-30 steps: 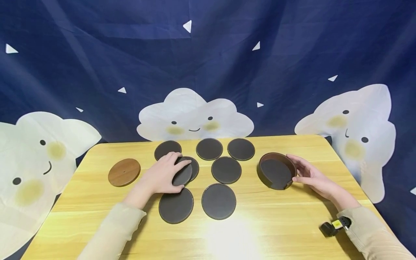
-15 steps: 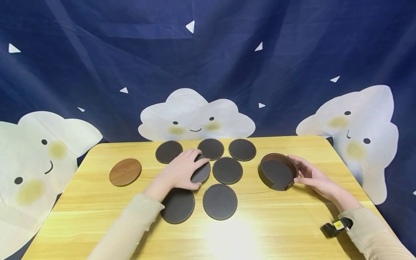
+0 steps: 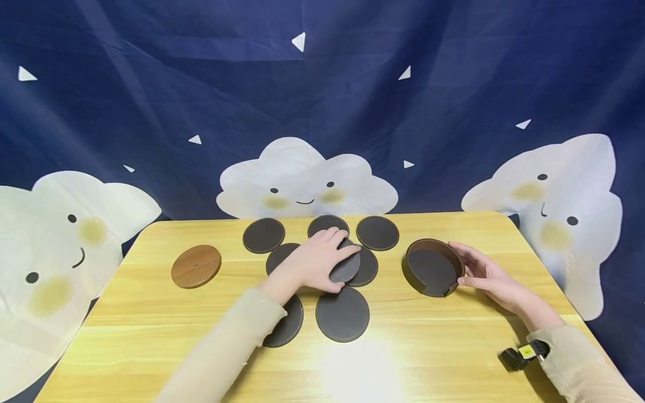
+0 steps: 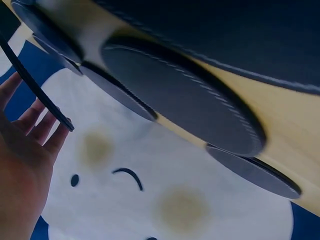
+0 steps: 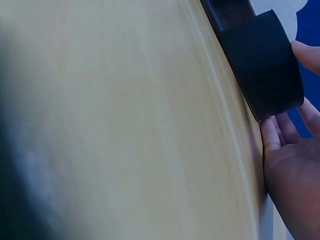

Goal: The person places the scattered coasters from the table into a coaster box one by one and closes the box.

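Observation:
In the head view my left hand grips a round dark coaster by its edge, over the middle of the table. The left wrist view shows that coaster edge-on in the fingers, lifted off the tabletop. Below it lies another dark coaster, partly covered. On the right, my right hand holds the side of a round brown coaster holder with a gap in its wall. Thumb and fingers press its dark outer wall in the right wrist view.
Several stitched coasters lie flat around the left hand, among them a back-left one, a back-right one and a front one. A brown wooden disc lies at the left of the table.
My left hand has carried the coaster rightward from the left-hand coasters to the middle. The coaster it passed over shows again. The right hand and holder have stayed in place.

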`<state>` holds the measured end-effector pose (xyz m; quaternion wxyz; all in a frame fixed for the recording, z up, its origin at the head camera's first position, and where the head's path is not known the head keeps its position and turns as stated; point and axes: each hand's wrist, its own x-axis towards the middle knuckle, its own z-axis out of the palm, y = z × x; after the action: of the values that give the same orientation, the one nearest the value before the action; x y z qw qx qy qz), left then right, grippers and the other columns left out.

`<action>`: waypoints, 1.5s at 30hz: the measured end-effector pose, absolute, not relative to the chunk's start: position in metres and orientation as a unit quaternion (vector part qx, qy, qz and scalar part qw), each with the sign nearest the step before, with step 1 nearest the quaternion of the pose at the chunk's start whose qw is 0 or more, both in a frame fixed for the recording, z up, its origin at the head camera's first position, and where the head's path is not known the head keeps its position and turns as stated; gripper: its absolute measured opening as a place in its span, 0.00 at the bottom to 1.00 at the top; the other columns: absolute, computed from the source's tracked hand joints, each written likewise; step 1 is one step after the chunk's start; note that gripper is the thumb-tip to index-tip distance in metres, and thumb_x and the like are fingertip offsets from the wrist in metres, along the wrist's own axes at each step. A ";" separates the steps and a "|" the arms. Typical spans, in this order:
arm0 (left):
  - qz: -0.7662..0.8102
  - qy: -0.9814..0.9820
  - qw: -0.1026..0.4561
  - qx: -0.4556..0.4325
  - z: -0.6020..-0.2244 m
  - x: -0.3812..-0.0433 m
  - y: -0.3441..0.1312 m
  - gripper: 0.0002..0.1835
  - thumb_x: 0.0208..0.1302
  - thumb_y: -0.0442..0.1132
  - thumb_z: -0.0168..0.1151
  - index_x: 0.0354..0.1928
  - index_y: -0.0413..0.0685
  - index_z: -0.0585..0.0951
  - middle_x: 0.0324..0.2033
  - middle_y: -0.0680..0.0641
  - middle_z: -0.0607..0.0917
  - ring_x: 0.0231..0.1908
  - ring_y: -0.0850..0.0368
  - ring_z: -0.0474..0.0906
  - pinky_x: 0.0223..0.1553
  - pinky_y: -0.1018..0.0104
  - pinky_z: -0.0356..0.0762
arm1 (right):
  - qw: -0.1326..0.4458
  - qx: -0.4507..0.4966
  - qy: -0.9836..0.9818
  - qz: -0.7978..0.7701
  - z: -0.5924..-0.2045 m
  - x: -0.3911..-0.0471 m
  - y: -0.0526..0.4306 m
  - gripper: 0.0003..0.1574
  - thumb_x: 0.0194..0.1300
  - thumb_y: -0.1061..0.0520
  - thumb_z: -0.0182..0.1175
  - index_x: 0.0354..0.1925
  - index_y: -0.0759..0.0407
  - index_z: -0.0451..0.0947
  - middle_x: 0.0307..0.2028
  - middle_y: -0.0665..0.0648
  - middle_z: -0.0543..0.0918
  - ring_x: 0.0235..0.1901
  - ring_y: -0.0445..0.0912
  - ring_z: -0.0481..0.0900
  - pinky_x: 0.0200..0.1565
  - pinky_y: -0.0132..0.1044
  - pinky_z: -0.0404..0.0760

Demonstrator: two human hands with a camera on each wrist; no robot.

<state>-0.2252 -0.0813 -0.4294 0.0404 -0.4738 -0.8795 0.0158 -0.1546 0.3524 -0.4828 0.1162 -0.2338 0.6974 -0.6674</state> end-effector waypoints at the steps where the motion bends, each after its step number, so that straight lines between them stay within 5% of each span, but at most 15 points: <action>1: 0.019 -0.879 0.040 -0.476 -0.429 -0.225 -0.077 0.45 0.55 0.63 0.70 0.76 0.60 0.73 0.71 0.40 0.73 0.71 0.44 0.69 0.73 0.49 0.69 | 0.115 -0.234 0.697 -0.668 -0.483 -0.154 0.352 0.51 0.67 0.80 0.52 0.83 0.59 0.55 0.75 0.36 0.69 0.73 0.23 0.63 0.66 0.14 0.60; 32: 0.067 -0.840 0.073 -0.534 -0.415 -0.225 0.054 0.47 0.56 0.71 0.63 0.78 0.64 0.69 0.66 0.50 0.74 0.66 0.54 0.70 0.69 0.60 0.71 | 0.118 -0.238 0.695 -0.668 -0.484 -0.156 0.353 0.51 0.67 0.81 0.51 0.83 0.59 0.55 0.74 0.36 0.69 0.73 0.23 0.64 0.65 0.15 0.60; 45: 0.072 -0.855 0.045 -0.512 -0.418 -0.223 0.094 0.48 0.58 0.75 0.63 0.79 0.70 0.67 0.67 0.53 0.72 0.66 0.58 0.68 0.69 0.66 0.69 | 0.121 -0.233 0.702 -0.662 -0.483 -0.157 0.353 0.50 0.68 0.81 0.51 0.83 0.64 0.51 0.74 0.32 0.69 0.72 0.22 0.64 0.67 0.14 0.58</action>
<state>-0.2226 0.0942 -0.4177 0.0450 -0.5115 -0.8550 0.0722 -0.1570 0.3531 -0.4835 0.1205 -0.2326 0.7024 -0.6618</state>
